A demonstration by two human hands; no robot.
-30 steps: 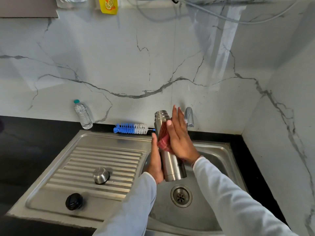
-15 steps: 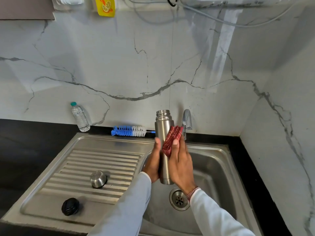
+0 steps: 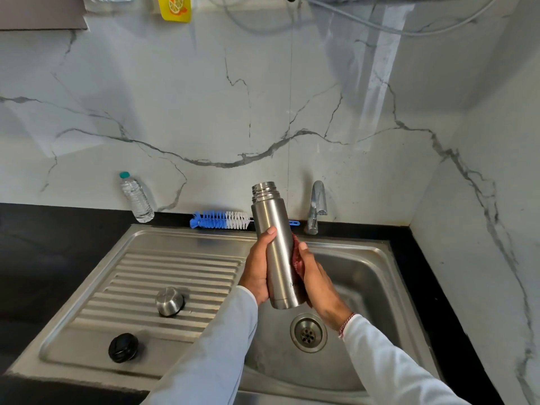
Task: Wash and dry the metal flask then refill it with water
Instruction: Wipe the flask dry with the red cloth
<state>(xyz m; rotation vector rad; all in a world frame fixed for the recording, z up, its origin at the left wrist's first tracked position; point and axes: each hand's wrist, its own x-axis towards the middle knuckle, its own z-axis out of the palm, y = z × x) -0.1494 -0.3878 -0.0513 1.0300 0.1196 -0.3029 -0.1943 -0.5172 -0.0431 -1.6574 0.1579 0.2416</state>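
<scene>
Flask (image 3: pixel 276 252) up over sink basin (image 3: pixel 368 276), near upright, mouth uncapped, base above drain (image 3: pixel 308 332). Sink rim boxed by black counter (image 3: pixel 58 244); marble wall close on right. Drainboard (image 3: pixel 163 276) at left w/ steel cap (image 3: pixel 169 301), black stopper (image 3: pixel 123 347), room between them. L hand (image 3: pixel 258 270) wraps flask body. R hand (image 3: pixel 317 283) presses red cloth (image 3: pixel 296 258) to flask side; fingers hidden behind flask. Behind: tap (image 3: pixel 315 206), bottle brush (image 3: pixel 222 220) along back edge, plastic bottle (image 3: pixel 136 198).

White marble-veined wall panels (image 3: pixel 204 112) are meeting in a corner above a black countertop (image 3: pixel 58 238), daylight streaking down the stone, while grey cables (image 3: pixel 380 24) are trailing along the top edge.
</scene>
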